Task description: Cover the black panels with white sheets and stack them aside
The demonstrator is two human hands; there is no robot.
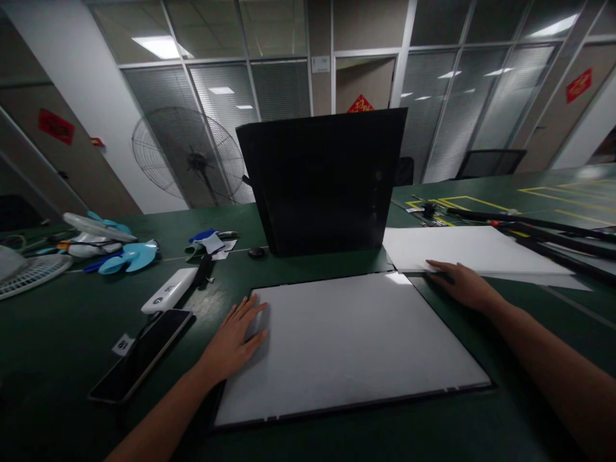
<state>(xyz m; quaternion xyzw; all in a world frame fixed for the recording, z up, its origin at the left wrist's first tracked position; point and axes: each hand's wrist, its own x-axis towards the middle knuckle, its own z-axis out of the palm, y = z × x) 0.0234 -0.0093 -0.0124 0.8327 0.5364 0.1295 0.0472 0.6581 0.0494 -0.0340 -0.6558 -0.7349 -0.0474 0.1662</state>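
A flat white panel (351,346) with a thin black frame lies on the green table in front of me. My left hand (235,340) rests on its left edge, fingers spread and laid flat. To the right, my right hand (462,285) is at the front edge of a stack of large white sheets (481,247). Its index finger stretches over the top sheet, with the thumb apart near the edge; whether it lifts any sheet I cannot tell. Behind the white panel, a large black panel or screen (322,186) stands upright, leaning slightly back.
On the left lie a dark phone-like slab (144,359), a white handheld device (171,290), light blue fan blades (132,256) and a white fan grille (36,276). A small black mouse-like object (256,253) sits near the black panel. Black strips (543,221) lie at right.
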